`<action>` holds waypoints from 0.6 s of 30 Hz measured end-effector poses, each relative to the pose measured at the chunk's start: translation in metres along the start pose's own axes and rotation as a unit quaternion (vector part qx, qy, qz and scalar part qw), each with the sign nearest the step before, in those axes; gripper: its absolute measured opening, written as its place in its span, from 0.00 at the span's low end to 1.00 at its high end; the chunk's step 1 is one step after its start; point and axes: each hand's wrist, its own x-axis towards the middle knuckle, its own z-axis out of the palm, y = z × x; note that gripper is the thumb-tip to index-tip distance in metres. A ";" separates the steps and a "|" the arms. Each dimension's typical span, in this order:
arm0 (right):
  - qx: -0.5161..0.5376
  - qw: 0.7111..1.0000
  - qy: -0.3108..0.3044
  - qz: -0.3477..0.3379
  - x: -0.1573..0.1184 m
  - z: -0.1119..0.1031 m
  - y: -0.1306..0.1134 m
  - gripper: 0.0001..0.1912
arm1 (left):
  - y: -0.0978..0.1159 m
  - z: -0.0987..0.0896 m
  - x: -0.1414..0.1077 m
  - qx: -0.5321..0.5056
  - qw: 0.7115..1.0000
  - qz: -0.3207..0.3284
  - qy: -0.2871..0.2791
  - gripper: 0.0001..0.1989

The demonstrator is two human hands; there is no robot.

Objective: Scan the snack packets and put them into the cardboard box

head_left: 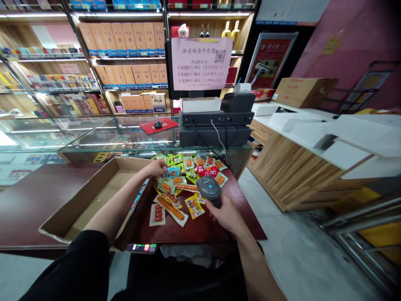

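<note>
My right hand [228, 212] is wrapped round the handle of a dark grey barcode scanner [209, 187], whose head shows a small blue light. With its fingers pinched, my left hand [157, 168] grips the edge of a blue snack packet [173, 172] at the far left of the pile. Around both hands lie several packaged sausages and snack packets, among them a long sausage in clear wrap [171, 208], a short sausage pack [157, 214], a yellow packet [194, 206] and a red packet [208, 171].
A shallow cardboard box [94, 200] lies under my left forearm on the dark red table [238, 213]. A phone [141, 248] is at the near edge. Behind stand a glass counter [125, 129], a monitor with a pink sign [200, 62] and a receipt printer [238, 100].
</note>
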 end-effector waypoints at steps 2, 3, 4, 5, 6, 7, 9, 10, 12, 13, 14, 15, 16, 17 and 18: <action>-0.001 1.000 -0.006 -0.006 0.000 0.003 -0.002 0.18 | -0.001 -0.004 -0.003 -0.099 0.995 -0.004 -0.022 0.14; -0.002 1.000 -0.009 -0.010 0.000 0.005 -0.003 0.18 | -0.001 -0.005 -0.004 -0.142 0.989 -0.008 -0.031 0.14; -0.004 1.000 -0.012 -0.013 0.000 0.006 -0.004 0.18 | -0.001 -0.005 -0.005 -0.181 0.983 -0.014 -0.039 0.14; -0.005 1.000 -0.015 -0.015 0.000 0.008 -0.005 0.18 | 0.000 -0.004 -0.006 -0.214 0.976 -0.018 -0.049 0.14; -0.007 1.000 -0.017 -0.016 0.000 0.009 -0.006 0.17 | 0.001 -0.003 -0.006 -0.239 0.969 -0.019 -0.059 0.15; -0.007 1.000 -0.019 -0.017 -0.001 0.011 -0.007 0.17 | 0.001 -0.001 -0.006 -0.258 0.963 -0.018 -0.069 0.16; -0.008 1.000 -0.019 -0.016 -0.001 0.013 -0.008 0.17 | 0.003 0.003 -0.006 -0.280 0.956 -0.012 -0.088 0.18; -0.008 1.000 -0.019 -0.015 -0.001 0.014 -0.009 0.18 | 0.004 0.006 -0.005 -0.288 0.953 -0.011 -0.098 0.19; -0.009 1.000 -0.018 -0.013 -0.002 0.017 -0.010 0.18 | 0.006 0.011 -0.004 -0.309 0.944 -0.017 -0.115 0.20; -0.010 1.000 -0.017 -0.012 -0.002 0.017 -0.010 0.18 | 0.007 0.013 -0.004 -0.326 0.937 -0.021 -0.121 0.20; -0.010 1.000 -0.016 -0.011 -0.003 0.018 -0.010 0.18 | 0.008 0.014 -0.004 -0.349 0.929 -0.022 -0.124 0.20; -0.010 1.000 -0.016 -0.010 -0.003 0.019 -0.009 0.18 | 0.009 0.015 -0.004 -0.375 0.918 -0.021 -0.126 0.20; -0.010 1.000 -0.015 -0.010 -0.004 0.020 -0.009 0.18 | 0.011 0.014 -0.005 -0.403 0.906 -0.015 -0.129 0.21; -0.010 1.000 -0.014 -0.009 -0.004 0.020 -0.009 0.18 | 0.012 0.013 -0.006 -0.429 0.893 -0.007 -0.135 0.21; -0.010 1.000 -0.013 -0.008 -0.004 0.021 -0.009 0.18 | 0.013 0.012 -0.007 -0.452 0.881 0.002 -0.143 0.22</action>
